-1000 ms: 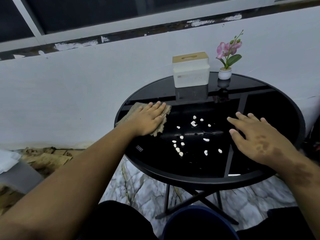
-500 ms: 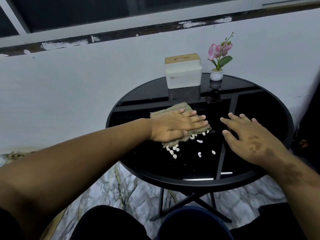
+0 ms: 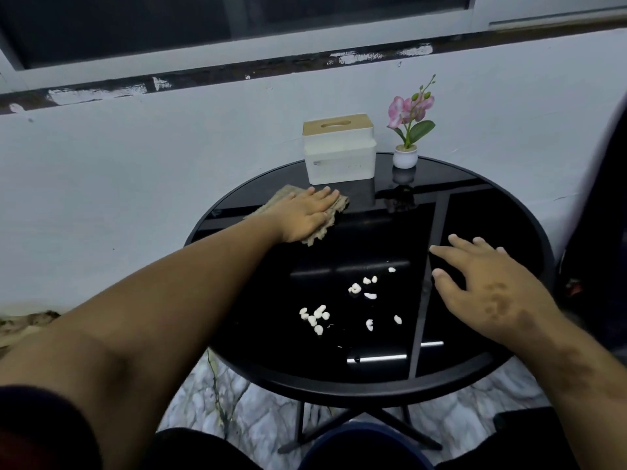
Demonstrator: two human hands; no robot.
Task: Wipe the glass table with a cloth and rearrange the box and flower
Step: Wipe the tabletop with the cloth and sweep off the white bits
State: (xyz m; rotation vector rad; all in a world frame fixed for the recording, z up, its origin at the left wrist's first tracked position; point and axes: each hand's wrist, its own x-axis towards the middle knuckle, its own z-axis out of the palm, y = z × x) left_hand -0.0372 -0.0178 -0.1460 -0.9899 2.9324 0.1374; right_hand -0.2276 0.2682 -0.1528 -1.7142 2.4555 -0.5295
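Two bare hands are seen over a round black glass table [image 3: 509,205] with a dark metal rim. The left hand [image 3: 307,217] is laid flat, fingers straight and together, on one crumpled tan cloth [image 3: 339,206], which is pressed against the glass at the table's far left, just in front of the box. The cloth is not gripped; it is held down by the palm and outstretched fingers, and its edges are visible beyond the fingertips and below the heel of the hand. The right hand [image 3: 488,286] is spread wide, fingers apart and relaxed, above or on the right half of the glass; whether the surface is touched cannot be told, and nothing is held in it.

Between the two hands, roughly fifteen small white crumbs [image 3: 317,315] are scattered on the glass in two loose clusters, with a few strays towards the near edge.

At the far edge, one white rectangular box with a slotted pale wooden lid [image 3: 339,154] is stood upright, and just to its right one small pink artificial orchid in a round white pot [image 3: 405,154] is stood, close to the box but apart from it. Both are reflected in the dark glass.

Behind the table a pale painted wall [image 3: 135,171] is seen beneath a dark window [image 3: 135,25], and a marbled floor [image 3: 261,422] shows under the folding legs.
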